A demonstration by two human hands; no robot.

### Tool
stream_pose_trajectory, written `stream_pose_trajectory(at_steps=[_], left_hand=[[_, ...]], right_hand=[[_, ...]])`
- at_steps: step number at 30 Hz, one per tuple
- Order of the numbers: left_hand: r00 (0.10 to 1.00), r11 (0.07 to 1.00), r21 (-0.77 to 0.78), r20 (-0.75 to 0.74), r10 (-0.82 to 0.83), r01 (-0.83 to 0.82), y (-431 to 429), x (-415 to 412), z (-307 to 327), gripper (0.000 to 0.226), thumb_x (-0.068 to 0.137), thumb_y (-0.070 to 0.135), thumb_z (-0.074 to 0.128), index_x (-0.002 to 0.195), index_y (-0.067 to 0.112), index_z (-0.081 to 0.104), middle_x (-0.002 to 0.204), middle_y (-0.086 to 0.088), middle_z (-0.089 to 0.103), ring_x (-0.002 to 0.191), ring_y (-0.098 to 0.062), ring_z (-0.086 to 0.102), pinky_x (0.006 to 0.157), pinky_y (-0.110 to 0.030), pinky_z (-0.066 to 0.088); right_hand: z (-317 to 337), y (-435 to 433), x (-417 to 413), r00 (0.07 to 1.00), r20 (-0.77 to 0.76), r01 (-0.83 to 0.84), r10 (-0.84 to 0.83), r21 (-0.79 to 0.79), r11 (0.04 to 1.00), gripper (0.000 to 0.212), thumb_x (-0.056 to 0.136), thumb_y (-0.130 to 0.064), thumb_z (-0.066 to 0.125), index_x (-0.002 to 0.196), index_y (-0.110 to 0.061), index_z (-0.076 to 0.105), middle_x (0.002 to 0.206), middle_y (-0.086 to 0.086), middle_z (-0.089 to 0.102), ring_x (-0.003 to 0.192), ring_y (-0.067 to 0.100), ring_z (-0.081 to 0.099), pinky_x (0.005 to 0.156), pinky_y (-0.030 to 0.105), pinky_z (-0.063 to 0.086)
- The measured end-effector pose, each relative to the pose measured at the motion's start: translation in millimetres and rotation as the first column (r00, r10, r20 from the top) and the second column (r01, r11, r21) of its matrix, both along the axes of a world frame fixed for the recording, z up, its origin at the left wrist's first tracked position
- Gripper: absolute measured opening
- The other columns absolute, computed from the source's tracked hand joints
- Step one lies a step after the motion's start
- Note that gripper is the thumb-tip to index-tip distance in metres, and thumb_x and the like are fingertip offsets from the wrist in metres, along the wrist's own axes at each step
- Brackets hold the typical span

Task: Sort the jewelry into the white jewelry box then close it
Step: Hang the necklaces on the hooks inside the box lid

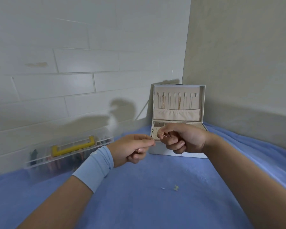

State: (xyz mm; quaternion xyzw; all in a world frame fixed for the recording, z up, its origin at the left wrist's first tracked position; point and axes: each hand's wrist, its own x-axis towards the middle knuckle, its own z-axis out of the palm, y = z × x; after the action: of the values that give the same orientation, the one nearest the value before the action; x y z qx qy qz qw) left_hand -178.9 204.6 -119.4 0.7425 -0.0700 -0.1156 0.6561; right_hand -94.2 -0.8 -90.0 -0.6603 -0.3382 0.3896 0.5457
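Blue cloth (139,195) lies closest to us, with two small bits (176,187) on it. Above it, our right hand (185,138) pinches a thin gold piece (163,135), and our left hand (135,148) pinches what seems to be its other end. We judge that we are preparing this piece for placing. It hangs just before the open white jewelry box (203,103), so next we need a careful move into a compartment.

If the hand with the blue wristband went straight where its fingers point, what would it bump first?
Most likely the right hand, pinching a thin chain just ahead of the left hand; the white jewelry box lies behind. Depth is unclear.
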Motion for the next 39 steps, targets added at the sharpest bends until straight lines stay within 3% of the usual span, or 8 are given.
stream_pose_trajectory(at_steps=[7, 12, 20, 23, 27, 32, 34, 39], left_hand=[[0.981, 0.988, 0.151, 0.191, -0.017, -0.012, 2, 12, 36, 0.022, 0.1, 0.014, 0.053, 0.081, 0.013, 0.064, 0.07, 0.001, 0.056, 0.04, -0.01, 0.028, 0.042, -0.019, 0.017], [0.969, 0.995, -0.02, 0.226, 0.101, -0.099, -16, 46, 56, 0.022, 0.102, 0.015, 0.05, 0.083, 0.012, 0.06, 0.059, 0.001, 0.044, 0.042, -0.011, 0.03, 0.046, -0.024, 0.013], [0.926, 0.974, -0.087, 0.303, 0.226, -0.209, -61, 115, 83, 0.017, 0.098, 0.02, 0.056, 0.084, 0.012, 0.062, 0.062, 0.003, 0.046, 0.047, -0.012, 0.036, 0.04, -0.02, 0.021], [0.885, 0.955, 0.022, 0.383, 0.265, -0.296, -80, 146, 86, 0.015, 0.094, 0.023, 0.06, 0.087, 0.011, 0.063, 0.062, -0.003, 0.041, 0.048, -0.015, 0.034, 0.043, -0.02, 0.026], [0.819, 0.884, 0.192, 0.497, 0.286, -0.425, -103, 191, 80, 0.031, 0.089, 0.034, 0.065, 0.083, 0.003, 0.068, 0.06, 0.003, 0.053, 0.054, -0.01, 0.048, 0.057, -0.024, 0.047], [0.77, 0.819, 0.209, 0.52, 0.371, -0.535, -125, 245, 67, 0.032, 0.079, 0.032, 0.061, 0.067, 0.002, 0.06, 0.056, -0.008, 0.05, 0.053, -0.015, 0.042, 0.058, -0.028, 0.041], [0.756, 0.792, 0.215, 0.514, 0.405, -0.571, -130, 258, 62, 0.033, 0.079, 0.031, 0.059, 0.069, 0.0, 0.061, 0.061, -0.02, 0.057, 0.05, -0.016, 0.041, 0.055, -0.027, 0.04], [0.748, 0.779, 0.173, 0.461, 0.477, -0.603, -141, 284, 58, 0.032, 0.083, 0.025, 0.06, 0.072, -0.004, 0.064, 0.062, -0.013, 0.068, 0.033, -0.012, 0.043, 0.044, -0.019, 0.039]], right_hand=[[26, -30, 16, 0.998, 0.025, 0.057, -0.059, 0.076, 0.995, 0.017, 0.094, -0.022, 0.059, 0.082, -0.015, 0.069, 0.054, -0.003, 0.03, 0.044, 0.008, 0.024, 0.039, 0.018, 0.023], [36, -39, 37, 0.993, 0.006, 0.113, -0.117, 0.205, 0.972, 0.02, 0.09, -0.019, 0.053, 0.074, -0.012, 0.061, 0.071, 0.007, 0.054, 0.052, 0.017, 0.042, 0.05, 0.028, 0.043], [58, -71, 78, 0.899, 0.087, 0.392, -0.428, 0.272, 0.879, 0.011, 0.092, -0.021, 0.056, 0.084, -0.014, 0.059, 0.059, -0.005, 0.023, 0.048, 0.009, 0.013, 0.044, 0.023, 0.008], [54, -81, 102, 0.767, 0.187, 0.562, -0.614, 0.266, 0.783, 0.016, 0.101, -0.018, 0.056, 0.094, -0.007, 0.064, 0.057, -0.005, 0.024, 0.048, 0.01, 0.017, 0.043, 0.022, 0.011], [44, -85, 140, 0.435, 0.338, 0.778, -0.834, 0.325, 0.538, 0.015, 0.093, -0.022, 0.071, 0.088, -0.009, 0.075, 0.046, -0.008, 0.042, 0.04, 0.007, 0.033, 0.042, 0.019, 0.028], [32, -77, 184, 0.11, 0.379, 0.821, -0.919, 0.487, 0.299, 0.007, 0.085, -0.022, 0.079, 0.078, -0.02, 0.076, 0.059, -0.008, 0.062, 0.047, 0.001, 0.05, 0.051, 0.014, 0.038], [28, -73, 193, 0.024, 0.373, 0.828, -0.927, 0.512, 0.227, 0.007, 0.084, -0.024, 0.078, 0.078, -0.022, 0.076, 0.061, -0.007, 0.063, 0.054, 0.004, 0.054, 0.052, 0.016, 0.038], [20, -64, 213, -0.119, 0.392, 0.84, -0.912, 0.529, 0.118, 0.005, 0.083, -0.024, 0.071, 0.08, -0.022, 0.074, 0.067, -0.008, 0.065, 0.067, 0.013, 0.061, 0.058, 0.027, 0.045]])
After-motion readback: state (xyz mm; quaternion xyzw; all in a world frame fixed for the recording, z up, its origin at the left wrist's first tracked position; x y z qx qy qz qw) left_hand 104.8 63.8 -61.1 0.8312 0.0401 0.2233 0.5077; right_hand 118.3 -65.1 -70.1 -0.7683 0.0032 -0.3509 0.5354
